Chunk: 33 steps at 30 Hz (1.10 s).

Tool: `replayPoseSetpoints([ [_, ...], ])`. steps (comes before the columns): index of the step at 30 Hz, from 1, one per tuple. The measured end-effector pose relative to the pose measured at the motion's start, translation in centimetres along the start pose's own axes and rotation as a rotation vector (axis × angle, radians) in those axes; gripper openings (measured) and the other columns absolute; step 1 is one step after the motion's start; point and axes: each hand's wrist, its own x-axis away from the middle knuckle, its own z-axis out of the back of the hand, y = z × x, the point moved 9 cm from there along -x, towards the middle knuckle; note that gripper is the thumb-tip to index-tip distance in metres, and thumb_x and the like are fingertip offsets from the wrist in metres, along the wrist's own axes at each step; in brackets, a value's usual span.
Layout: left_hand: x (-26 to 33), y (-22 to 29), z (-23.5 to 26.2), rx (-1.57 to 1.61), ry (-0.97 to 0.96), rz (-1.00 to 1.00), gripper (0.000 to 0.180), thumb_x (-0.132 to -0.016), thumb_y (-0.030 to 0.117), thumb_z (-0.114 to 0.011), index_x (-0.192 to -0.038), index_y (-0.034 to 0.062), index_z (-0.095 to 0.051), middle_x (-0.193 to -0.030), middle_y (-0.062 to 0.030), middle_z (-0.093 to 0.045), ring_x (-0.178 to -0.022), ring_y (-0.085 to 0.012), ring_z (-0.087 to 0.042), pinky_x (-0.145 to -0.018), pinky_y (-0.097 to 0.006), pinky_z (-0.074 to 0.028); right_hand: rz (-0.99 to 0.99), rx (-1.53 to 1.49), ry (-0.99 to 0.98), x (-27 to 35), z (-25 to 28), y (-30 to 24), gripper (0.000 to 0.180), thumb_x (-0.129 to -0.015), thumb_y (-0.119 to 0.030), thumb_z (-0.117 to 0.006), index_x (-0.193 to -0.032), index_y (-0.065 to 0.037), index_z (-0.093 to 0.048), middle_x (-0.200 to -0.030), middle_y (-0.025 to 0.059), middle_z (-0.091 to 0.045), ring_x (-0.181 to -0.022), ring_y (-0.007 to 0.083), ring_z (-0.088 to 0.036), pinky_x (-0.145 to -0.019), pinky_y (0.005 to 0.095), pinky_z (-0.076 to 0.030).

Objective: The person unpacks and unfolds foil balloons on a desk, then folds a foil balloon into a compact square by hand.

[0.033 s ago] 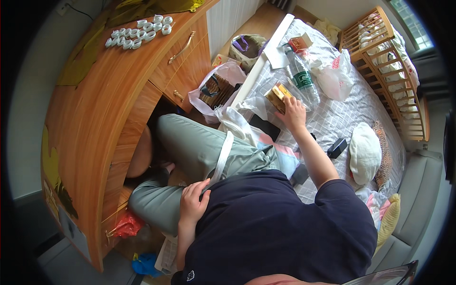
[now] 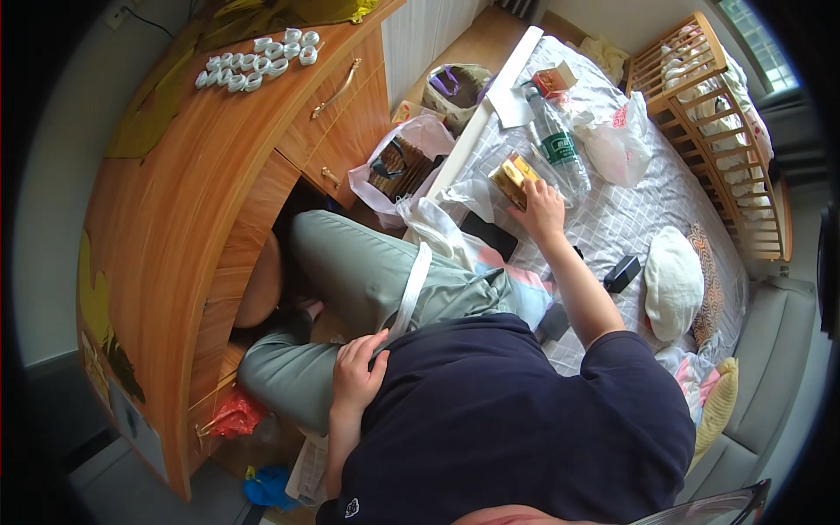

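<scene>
My right hand reaches over the bed, its fingers and thumb around the near end of a small yellow-and-brown box. Clear plastic surrounds part of that box. Beside it lies a large clear bottle with a green label. A dark phone-like slab rests just left of my right wrist. My left hand lies on my lap at the waist, fingers extended and close together. Its fingertips are at the lower end of a white strap that crosses my green trousers; nothing is visibly gripped there.
Several small white rolls stand on the wooden desk at left. Bags sit between desk and bed. A white plastic bag, a black box and a white cushion-like bundle lie on the bed. A wooden crib stands far right.
</scene>
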Motion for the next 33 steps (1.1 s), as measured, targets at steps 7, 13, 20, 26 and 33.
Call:
replayPoseSetpoints([
  [7,-0.8,0.5,0.0,-0.025,-0.034,0.0,0.031,-0.09,0.011,-0.069,-0.121,0.0084,-0.07,-0.111,-0.0097,-0.073,-0.104,-0.0294,-0.068,-0.093,-0.039,-0.05,-0.036,-0.113,-0.035,-0.8,0.2,1.4,0.026,-0.088,-0.037,-0.073,-0.098,-0.014,-0.068,-0.091,0.0086,-0.068,-0.081,0.0336,-0.072,-0.066,0.0468,-0.055],
  [13,-1.0,0.4,0.1,-0.028,-0.049,0.004,0.029,-0.09,0.013,-0.069,-0.119,0.009,-0.072,-0.112,-0.0104,-0.072,-0.104,-0.0302,-0.068,-0.093,-0.04,-0.05,0.145,-0.205,0.24,-1.2,5.4,0.7,0.017,-0.097,-0.032,-0.064,-0.1,-0.018,-0.074,-0.087,0.0049,-0.066,-0.071,0.0317,-0.069,-0.062,0.0435,-0.056],
  [20,-1.2,1.0,0.5,-0.037,-0.051,0.0,0.028,-0.09,0.012,-0.069,-0.118,0.0088,-0.072,-0.112,-0.0108,-0.072,-0.105,-0.0305,-0.067,-0.094,-0.04,-0.05,0.065,-0.212,0.143,-0.8,6.8,-1.8,0.033,-0.096,-0.039,-0.066,-0.119,-0.016,-0.07,-0.094,0.0079,-0.065,-0.084,0.0315,-0.07,-0.07,0.0422,-0.056],
  [26,-0.9,2.0,3.4,0.031,0.055,-0.016,0.029,-0.089,0.009,-0.07,-0.118,0.007,-0.072,-0.112,-0.0121,-0.072,-0.105,-0.0308,-0.068,-0.093,-0.039,-0.052,0.154,-0.544,0.254,-1.3,10.8,-6.2,0.022,-0.096,-0.027,-0.069,-0.113,-0.012,-0.071,-0.093,0.01,-0.066,-0.075,0.0294,-0.068,-0.065,0.0409,-0.053],
  [33,-3.9,19.8,17.9,0.23,0.222,-0.708,0.017,-0.08,0.008,-0.071,-0.094,0.0106,-0.081,-0.095,-0.0015,-0.077,-0.087,-0.0235,-0.071,-0.073,-0.033,-0.051,0.446,-1.024,-0.088,0.0,11.5,-20.1,0.013,-0.095,-0.005,-0.066,-0.105,-0.003,-0.073,-0.085,0.013,-0.068,-0.066,0.0181,-0.06,-0.061,0.0309,-0.047],
])
